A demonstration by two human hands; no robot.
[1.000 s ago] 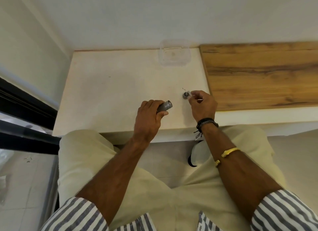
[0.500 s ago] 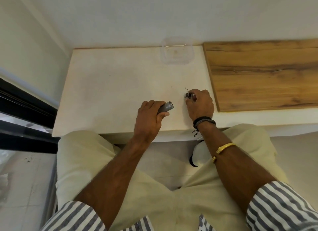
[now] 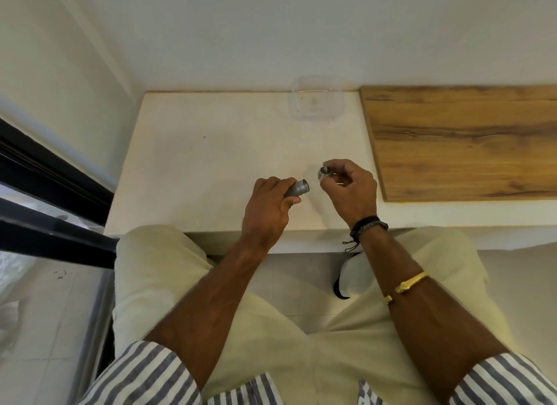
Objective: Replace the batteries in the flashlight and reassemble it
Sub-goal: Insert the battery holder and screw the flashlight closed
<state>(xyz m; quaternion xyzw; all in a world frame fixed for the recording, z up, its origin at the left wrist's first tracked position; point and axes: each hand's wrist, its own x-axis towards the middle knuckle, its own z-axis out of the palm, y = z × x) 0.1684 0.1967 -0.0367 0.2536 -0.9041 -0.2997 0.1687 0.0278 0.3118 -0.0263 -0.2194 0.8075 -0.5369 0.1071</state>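
Note:
My left hand (image 3: 266, 210) is wrapped around the grey metal flashlight body (image 3: 299, 188), whose open threaded end points right and slightly up. My right hand (image 3: 351, 190) pinches a small round grey flashlight cap (image 3: 325, 171) between thumb and fingertips, held just above the white counter (image 3: 196, 163) and a short gap up and right of the body's open end. The two parts are apart. Most of the body is hidden inside my left fist. No loose batteries are visible.
A clear plastic container (image 3: 316, 101) sits at the back of the counter by the wall. A wooden board (image 3: 464, 142) covers the counter's right side. A dark window frame (image 3: 45, 193) runs along the left. My knees are below the counter's front edge.
My right hand picked the cap up off the counter and turned it toward the flashlight body. My left hand holds the body almost still.

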